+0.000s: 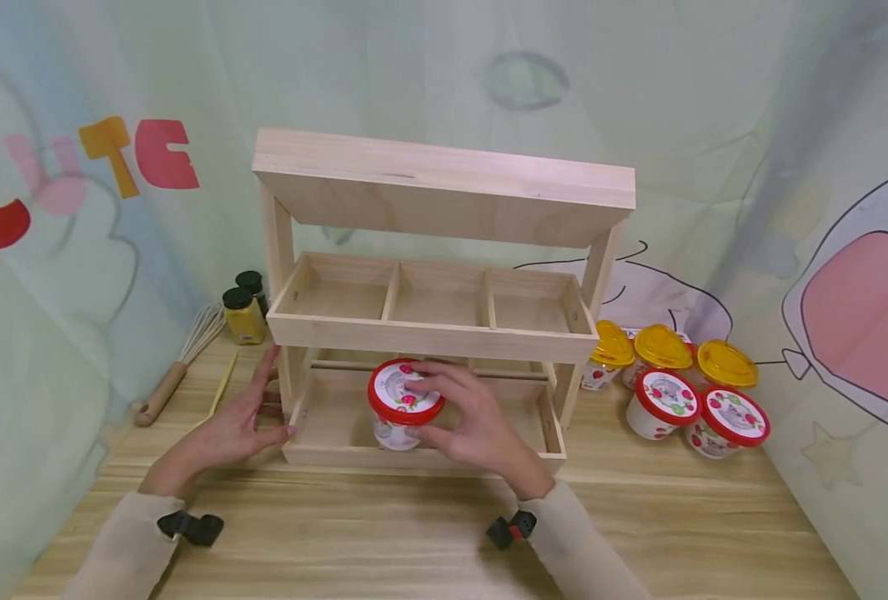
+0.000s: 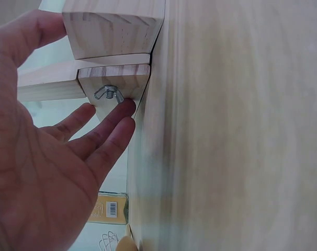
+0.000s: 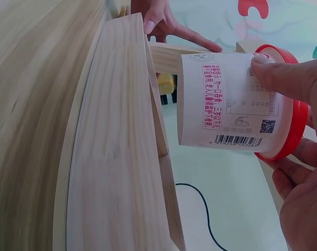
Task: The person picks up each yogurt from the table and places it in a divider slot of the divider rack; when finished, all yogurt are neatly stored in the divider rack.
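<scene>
Beige sleeves (image 1: 124,546), black wrist cameras (image 1: 205,530), red accent (image 1: 516,532) on the right.

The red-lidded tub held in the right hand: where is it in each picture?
Head: the tub is below centre, slightly left, in the right hand.
Left wrist: not in it.
Right wrist: right of centre.
Shared landmark: the left hand, in all three.

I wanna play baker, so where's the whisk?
In the head view, the whisk lies on the table at the left, by the yellow jar and just left of the yellow stick.
</scene>
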{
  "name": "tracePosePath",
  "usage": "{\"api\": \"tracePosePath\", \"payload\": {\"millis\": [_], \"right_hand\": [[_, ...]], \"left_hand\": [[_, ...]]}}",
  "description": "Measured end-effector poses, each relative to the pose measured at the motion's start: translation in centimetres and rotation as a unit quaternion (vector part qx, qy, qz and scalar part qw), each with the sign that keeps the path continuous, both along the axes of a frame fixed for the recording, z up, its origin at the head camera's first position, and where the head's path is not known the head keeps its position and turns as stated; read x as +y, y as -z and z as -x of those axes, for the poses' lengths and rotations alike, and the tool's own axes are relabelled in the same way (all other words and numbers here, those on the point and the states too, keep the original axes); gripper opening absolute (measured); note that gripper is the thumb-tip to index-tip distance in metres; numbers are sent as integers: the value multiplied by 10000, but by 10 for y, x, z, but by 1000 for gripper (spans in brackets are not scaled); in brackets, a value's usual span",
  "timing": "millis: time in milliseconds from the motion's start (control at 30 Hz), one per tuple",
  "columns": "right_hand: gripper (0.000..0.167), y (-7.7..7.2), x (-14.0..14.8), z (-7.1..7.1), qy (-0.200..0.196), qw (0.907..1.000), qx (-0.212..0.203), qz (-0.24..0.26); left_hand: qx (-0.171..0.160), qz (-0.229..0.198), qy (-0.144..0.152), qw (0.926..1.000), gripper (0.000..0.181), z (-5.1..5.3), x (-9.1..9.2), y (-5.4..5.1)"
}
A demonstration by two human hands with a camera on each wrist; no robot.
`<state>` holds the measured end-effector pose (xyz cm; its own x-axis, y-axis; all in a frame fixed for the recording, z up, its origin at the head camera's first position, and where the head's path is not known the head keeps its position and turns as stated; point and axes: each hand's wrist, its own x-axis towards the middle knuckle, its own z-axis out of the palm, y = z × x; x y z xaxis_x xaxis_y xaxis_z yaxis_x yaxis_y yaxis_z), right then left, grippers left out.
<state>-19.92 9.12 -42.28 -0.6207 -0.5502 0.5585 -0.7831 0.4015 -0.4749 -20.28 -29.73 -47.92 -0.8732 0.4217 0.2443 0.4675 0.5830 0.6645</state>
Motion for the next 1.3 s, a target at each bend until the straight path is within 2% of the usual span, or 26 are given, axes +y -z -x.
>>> {"api": "tracePosePath", "payload": {"millis": [267, 567, 800, 1100, 1300], "right_hand": [[53, 2, -13, 1, -22, 9997, -227, 80], [53, 6, -25, 5, -127, 9987, -451, 213], [53, 9, -35, 8, -172, 9982, -482, 312], [53, 13, -50, 11, -185, 9980, -527, 283], [53, 15, -58, 11, -105, 9973, -697, 219]], "left_hand": [[85, -72, 67, 9999, 134, -1, 0, 0], [19, 4, -11, 10000, 134, -2, 0, -1], [133, -23, 12, 9999, 134, -2, 1, -1], [-63, 91, -99, 9999, 134, -3, 1, -2], [-50, 71, -77, 9999, 135, -3, 1, -2]]}}
